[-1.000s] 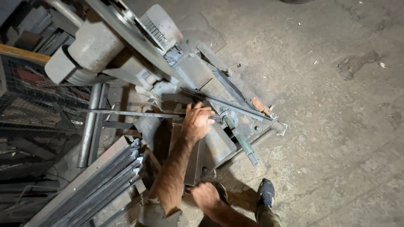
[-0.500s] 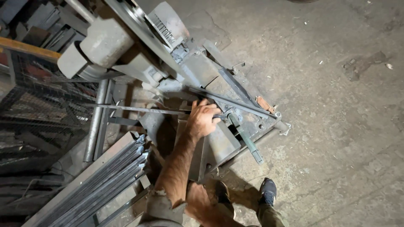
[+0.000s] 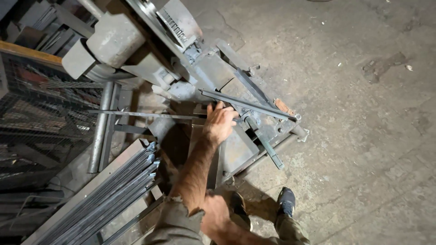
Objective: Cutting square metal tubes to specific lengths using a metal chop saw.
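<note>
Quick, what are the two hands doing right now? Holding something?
Left hand: fingers curled on a thin metal strip at the saw's vise.
Right hand: low by the knee, seemingly empty; open or closed cannot be told.

angle-iron stack [image 3: 106,193] lower left | wire mesh [image 3: 41,122] | concrete floor [image 3: 363,136]

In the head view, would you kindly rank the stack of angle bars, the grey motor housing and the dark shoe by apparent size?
1. Stack of angle bars, largest.
2. Grey motor housing.
3. Dark shoe, smallest.
The bars lie nearer the camera, which exaggerates them.
</note>
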